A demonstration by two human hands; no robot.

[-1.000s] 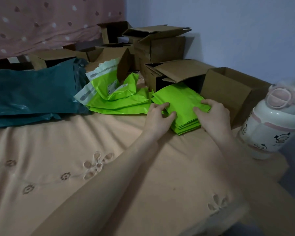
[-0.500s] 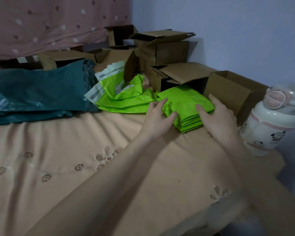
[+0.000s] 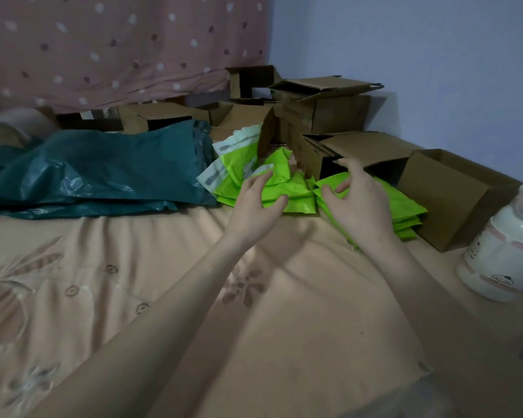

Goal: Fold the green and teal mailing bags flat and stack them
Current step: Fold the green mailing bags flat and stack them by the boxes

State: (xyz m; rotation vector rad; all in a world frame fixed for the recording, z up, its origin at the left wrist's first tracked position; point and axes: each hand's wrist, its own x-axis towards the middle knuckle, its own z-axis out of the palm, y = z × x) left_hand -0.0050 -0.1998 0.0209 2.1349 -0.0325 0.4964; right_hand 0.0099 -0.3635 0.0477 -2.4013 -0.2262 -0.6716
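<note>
Hovering spread and empty: left hand (image 3: 255, 206) over loose green bags (image 3: 272, 188), right hand (image 3: 357, 206) above folded stack (image 3: 405, 206) on bed (image 3: 133, 297). Thin, slick, floppy film, probably; best pinched at edges. Teal bags (image 3: 103, 173) heaped leftward.

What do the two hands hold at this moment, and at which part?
Nothing is held. The left hand and right hand hover open, fingers spread, above the green bags: the loose pile and the folded stack.
</note>
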